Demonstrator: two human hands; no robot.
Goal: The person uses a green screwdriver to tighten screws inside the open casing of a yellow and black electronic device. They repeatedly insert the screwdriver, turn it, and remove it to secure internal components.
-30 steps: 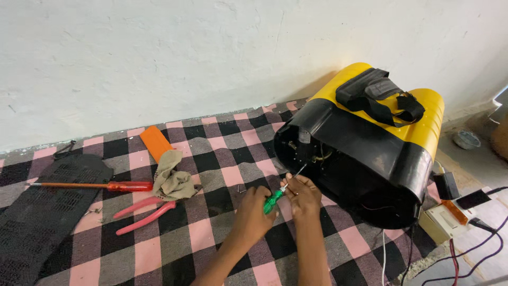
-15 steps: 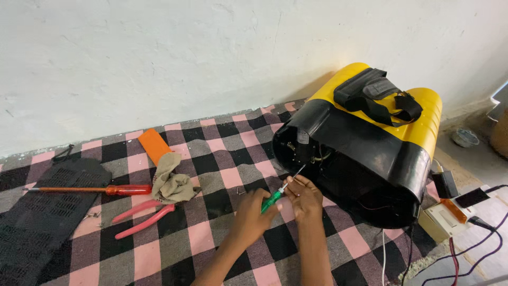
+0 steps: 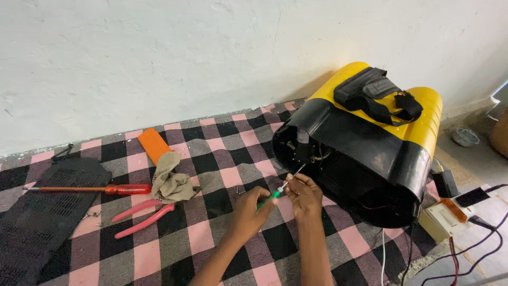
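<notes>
My left hand (image 3: 248, 214) grips the green handle of a small screwdriver (image 3: 276, 191) whose thin shaft points up and right toward the open black end of a yellow and black machine (image 3: 370, 143) lying on its side. My right hand (image 3: 304, 195) pinches the shaft near the handle, just in front of the machine's opening. Inside that opening a few metal parts and wires show. A black strap (image 3: 378, 95) lies across the yellow top of the machine.
On the checked pink and black cloth (image 3: 211, 243) lie a red-handled screwdriver (image 3: 90, 189), red pliers (image 3: 143, 220), a crumpled beige rag (image 3: 172, 180), an orange block (image 3: 153, 144) and a black mesh panel (image 3: 42, 217). A small white box (image 3: 442, 217) with wires sits at the right.
Both hands and the green screwdriver stay at the machine's opening with only slight shifts. The view has barely moved.
</notes>
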